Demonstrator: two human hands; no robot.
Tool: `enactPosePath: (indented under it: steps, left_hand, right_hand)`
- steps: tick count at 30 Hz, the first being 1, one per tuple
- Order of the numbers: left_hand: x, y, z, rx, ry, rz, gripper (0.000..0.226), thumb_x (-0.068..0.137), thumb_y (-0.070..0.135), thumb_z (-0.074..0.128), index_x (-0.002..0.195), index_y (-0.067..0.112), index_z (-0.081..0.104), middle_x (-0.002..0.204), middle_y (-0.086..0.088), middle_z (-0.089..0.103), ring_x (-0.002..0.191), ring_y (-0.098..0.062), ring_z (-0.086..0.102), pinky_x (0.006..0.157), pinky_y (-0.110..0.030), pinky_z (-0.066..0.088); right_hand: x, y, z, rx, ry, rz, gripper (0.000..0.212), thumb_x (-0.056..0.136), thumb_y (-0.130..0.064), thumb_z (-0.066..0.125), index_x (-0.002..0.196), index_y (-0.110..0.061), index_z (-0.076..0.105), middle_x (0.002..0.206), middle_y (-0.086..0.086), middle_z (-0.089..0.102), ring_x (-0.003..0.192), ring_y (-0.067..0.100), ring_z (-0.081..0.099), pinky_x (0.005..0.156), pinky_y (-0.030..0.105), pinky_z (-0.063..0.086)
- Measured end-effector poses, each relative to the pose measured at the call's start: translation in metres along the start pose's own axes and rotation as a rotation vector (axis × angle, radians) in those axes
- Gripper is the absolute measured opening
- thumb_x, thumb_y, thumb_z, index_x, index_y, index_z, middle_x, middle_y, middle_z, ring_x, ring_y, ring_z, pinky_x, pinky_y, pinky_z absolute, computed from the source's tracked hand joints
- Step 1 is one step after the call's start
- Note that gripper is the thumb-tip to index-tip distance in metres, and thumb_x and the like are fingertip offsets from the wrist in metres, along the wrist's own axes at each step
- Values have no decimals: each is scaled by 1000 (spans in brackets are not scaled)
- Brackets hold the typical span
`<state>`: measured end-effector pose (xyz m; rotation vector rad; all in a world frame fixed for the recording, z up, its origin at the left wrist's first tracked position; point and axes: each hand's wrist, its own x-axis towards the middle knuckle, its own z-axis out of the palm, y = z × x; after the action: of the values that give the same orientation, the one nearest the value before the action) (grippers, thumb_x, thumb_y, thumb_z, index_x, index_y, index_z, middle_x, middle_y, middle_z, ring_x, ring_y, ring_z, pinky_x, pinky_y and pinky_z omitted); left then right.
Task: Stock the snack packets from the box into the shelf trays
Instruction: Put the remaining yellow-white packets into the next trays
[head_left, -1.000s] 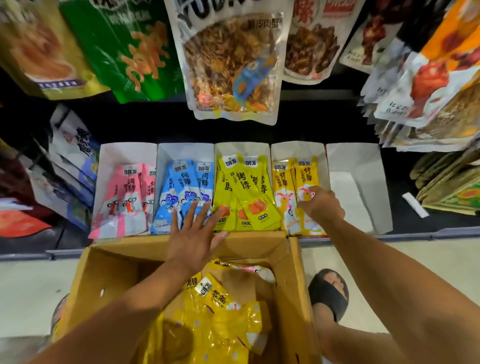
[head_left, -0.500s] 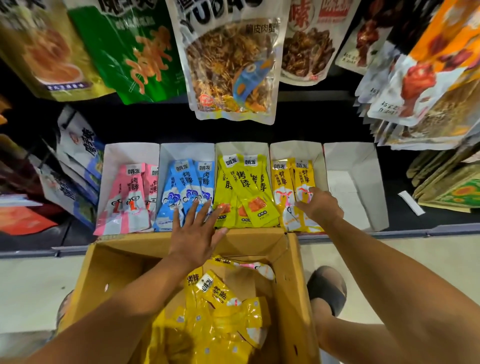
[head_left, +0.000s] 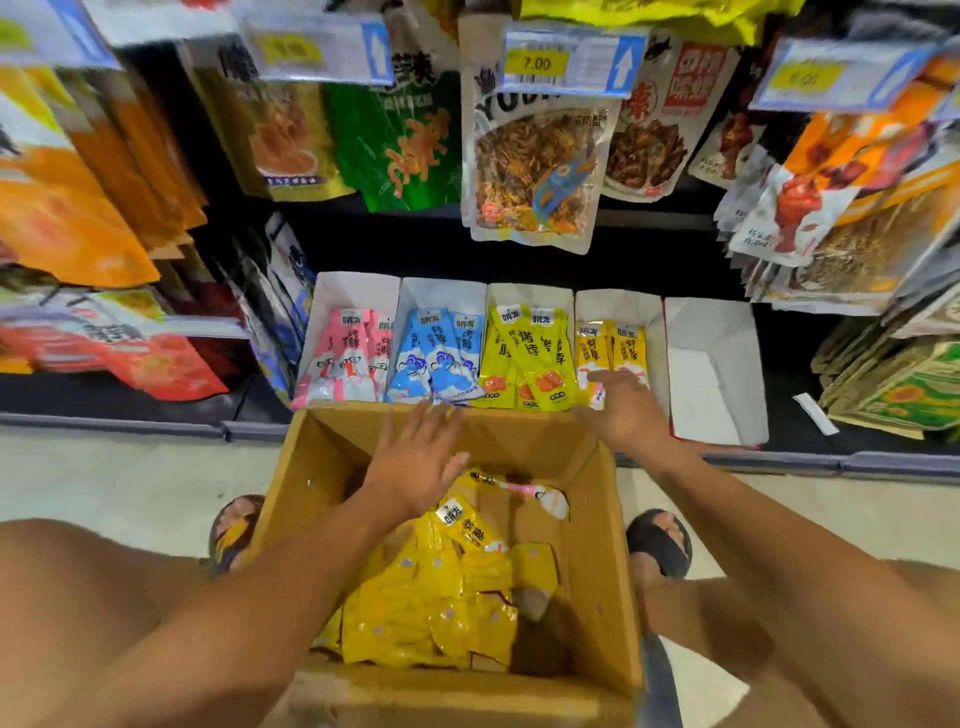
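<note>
An open cardboard box (head_left: 602, 525) sits on the floor below me, holding several yellow snack packets (head_left: 431, 597) and one pink-white packet (head_left: 530, 493). On the low shelf stand white trays with pink packets (head_left: 348, 358), blue packets (head_left: 436, 353), lime-yellow packets (head_left: 524, 353) and orange-yellow packets (head_left: 610, 348); the rightmost white tray (head_left: 711, 364) holds nothing. My left hand (head_left: 421, 462) hovers flat, fingers spread, over the box's far edge. My right hand (head_left: 623, 410) is open at the front of the orange-yellow tray, holding nothing.
Large snack bags (head_left: 535, 166) hang from pegs above the trays, with price tags (head_left: 566, 62) on the rail. More bags crowd the left (head_left: 78, 208) and right (head_left: 841, 208). My sandalled feet (head_left: 660, 540) flank the box on the pale floor.
The view has tipped up and back, showing the price rail. My right hand has opened and drawn back from the orange-yellow packets; my left hand pulled back over the box rim.
</note>
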<state>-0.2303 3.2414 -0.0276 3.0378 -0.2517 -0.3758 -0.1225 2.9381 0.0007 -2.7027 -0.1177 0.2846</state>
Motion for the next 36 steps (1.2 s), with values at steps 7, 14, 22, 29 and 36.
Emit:
enactPosePath:
  steps: [7,14,22,29,36]
  left_hand:
    - [-86,-17,33,-21,-8,-53,64,105,64,14,164,37,8,173,3,0,159,-23,-10,123,-61,-7]
    - [-176,-54,81,21,-49,-157,69,102,70,9,156,37,39,165,3,35,157,-26,19,119,-70,-3]
    - [-224,-71,96,-7,3,-253,61,104,65,22,149,36,50,161,2,42,155,-25,27,121,-71,5]
    - [-223,-73,98,-45,33,-307,56,101,57,28,148,38,52,160,2,44,156,-22,23,124,-64,6]
    - [-220,-72,97,-61,80,-322,51,94,51,42,140,36,61,157,4,48,154,-22,29,123,-62,12]
  right_hand:
    - [-58,-43,42,-165,-75,-165,68,83,-62,63,142,-30,49,146,3,47,133,29,46,107,50,42]
    - [-104,-62,108,-168,-283,-170,67,85,-51,67,144,-30,46,143,4,43,133,30,41,103,46,45]
    - [-133,-80,178,-282,-525,-195,74,86,-47,69,150,-30,37,155,6,32,140,32,34,107,45,42]
    - [-156,-100,248,-146,-716,-169,75,84,-38,74,150,-28,39,150,7,40,132,30,48,102,41,47]
    - [-139,-110,295,-70,-745,-78,86,87,-28,72,157,-22,24,165,10,13,148,29,31,111,38,40]
